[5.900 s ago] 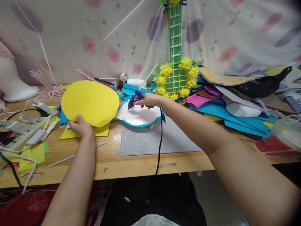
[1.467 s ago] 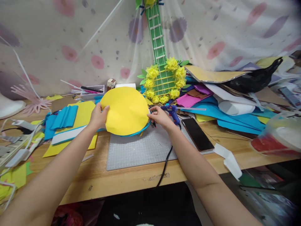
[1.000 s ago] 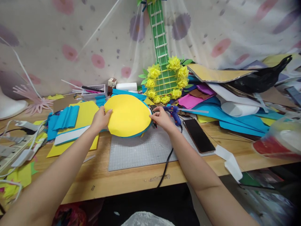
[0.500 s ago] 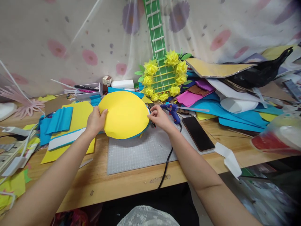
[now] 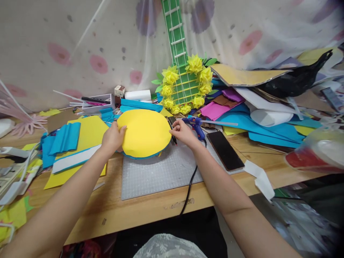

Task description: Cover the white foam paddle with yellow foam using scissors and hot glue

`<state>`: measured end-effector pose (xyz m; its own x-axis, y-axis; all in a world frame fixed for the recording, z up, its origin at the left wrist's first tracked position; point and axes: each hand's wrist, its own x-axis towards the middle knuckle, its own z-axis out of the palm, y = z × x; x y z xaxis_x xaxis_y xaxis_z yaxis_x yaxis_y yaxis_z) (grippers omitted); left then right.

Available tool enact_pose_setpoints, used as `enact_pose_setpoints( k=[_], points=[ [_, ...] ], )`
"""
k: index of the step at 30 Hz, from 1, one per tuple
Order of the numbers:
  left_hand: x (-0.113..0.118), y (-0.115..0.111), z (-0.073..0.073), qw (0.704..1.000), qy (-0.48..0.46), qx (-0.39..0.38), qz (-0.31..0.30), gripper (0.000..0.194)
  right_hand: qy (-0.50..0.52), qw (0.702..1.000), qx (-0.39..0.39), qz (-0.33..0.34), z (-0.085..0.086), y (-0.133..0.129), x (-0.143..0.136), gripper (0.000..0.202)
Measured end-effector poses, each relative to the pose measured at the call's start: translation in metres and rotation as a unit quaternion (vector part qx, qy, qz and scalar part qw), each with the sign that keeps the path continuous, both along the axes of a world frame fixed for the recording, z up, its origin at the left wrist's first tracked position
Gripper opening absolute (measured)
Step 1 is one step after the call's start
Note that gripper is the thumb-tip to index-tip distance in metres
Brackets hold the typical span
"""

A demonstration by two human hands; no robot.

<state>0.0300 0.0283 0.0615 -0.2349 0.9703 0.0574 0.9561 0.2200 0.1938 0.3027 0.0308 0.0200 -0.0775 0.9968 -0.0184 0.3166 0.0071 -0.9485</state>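
Observation:
A yellow oval paper piece (image 5: 146, 132) with a blue edge along its underside is held up over the grey cutting mat (image 5: 150, 179). My left hand (image 5: 113, 138) grips its left end, thumb on the yellow face and fingers hidden behind. At the right end, my right hand (image 5: 182, 132) pinches the rim between thumb and fingertips. A dark pen-like tool (image 5: 173, 134) lies just behind that rim, beside my right fingers. The blue glue gun (image 5: 198, 128), with a clear stick in it, rests to the right of my right hand.
A green paper guitar (image 5: 185, 86) with yellow flowers leans at the back. A black phone (image 5: 225, 150) lies on the right. Coloured sheets (image 5: 274, 132) pile up behind it, near a plastic cup (image 5: 317, 154). Yellow sheets (image 5: 90, 130) and blue crepe paper (image 5: 65, 138) lie left.
The oval's near edge has tipped slightly away and its outline looks flatter. My left hand has shifted a little right; my right hand keeps its pinch. The view has moved slightly.

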Motion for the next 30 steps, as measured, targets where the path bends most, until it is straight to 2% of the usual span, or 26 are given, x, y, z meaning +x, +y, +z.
enact_pose_setpoints(
  k=[11,20,25,27,30],
  points=[
    [0.003,0.002,0.002,0.999,0.023,-0.037,0.007,0.046,-0.019,1.0,-0.016,0.004,-0.005,0.004,0.002,0.023],
    [0.0,0.003,0.002,0.999,0.021,-0.022,0.01,0.049,-0.037,0.999,-0.009,0.007,-0.006,0.003,0.001,0.022],
    [-0.001,0.001,0.005,0.999,0.0,0.013,0.044,0.063,-0.061,0.998,-0.001,-0.009,-0.003,0.002,0.003,0.025],
    [0.0,0.0,0.006,0.998,-0.015,0.062,0.026,0.063,-0.066,0.998,0.001,-0.016,-0.003,0.002,0.004,0.026],
    [0.011,-0.002,0.004,0.991,-0.029,0.112,-0.066,0.052,-0.064,0.998,0.003,-0.008,-0.004,0.002,0.005,0.03]
  ],
)
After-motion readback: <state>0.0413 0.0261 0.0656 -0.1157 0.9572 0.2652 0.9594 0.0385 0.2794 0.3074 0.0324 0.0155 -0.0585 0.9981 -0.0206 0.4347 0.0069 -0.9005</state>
